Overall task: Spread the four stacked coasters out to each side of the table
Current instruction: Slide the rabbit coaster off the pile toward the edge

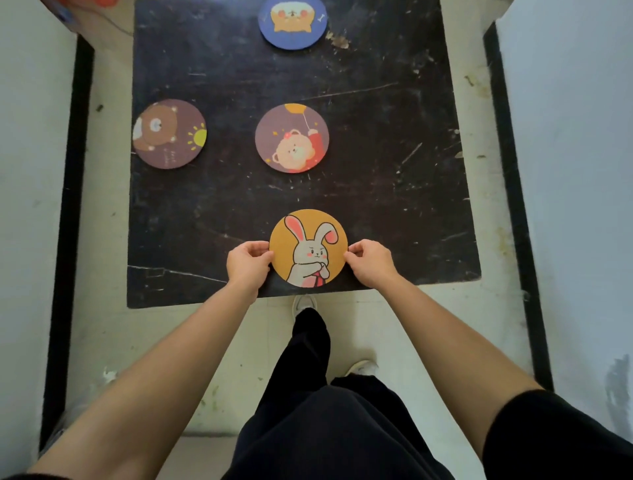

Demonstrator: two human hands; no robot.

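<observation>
An orange rabbit coaster (308,240) lies at the near edge of the black table (394,171). My left hand (247,262) pinches its left rim and my right hand (370,262) pinches its right rim. A brown coaster with a bear and balloon (292,137) sits in the table's middle. At the left edge lies a brown bear-and-sun coaster (169,133). A blue coaster (292,23) rests at the far edge, partly cut off by the frame.
The scratched table stands on a pale floor between two white walls with dark baseboards (73,205). My dark trousers and a white shoe (304,303) are below the table's near edge. An orange object (102,2) peeks in at the top left.
</observation>
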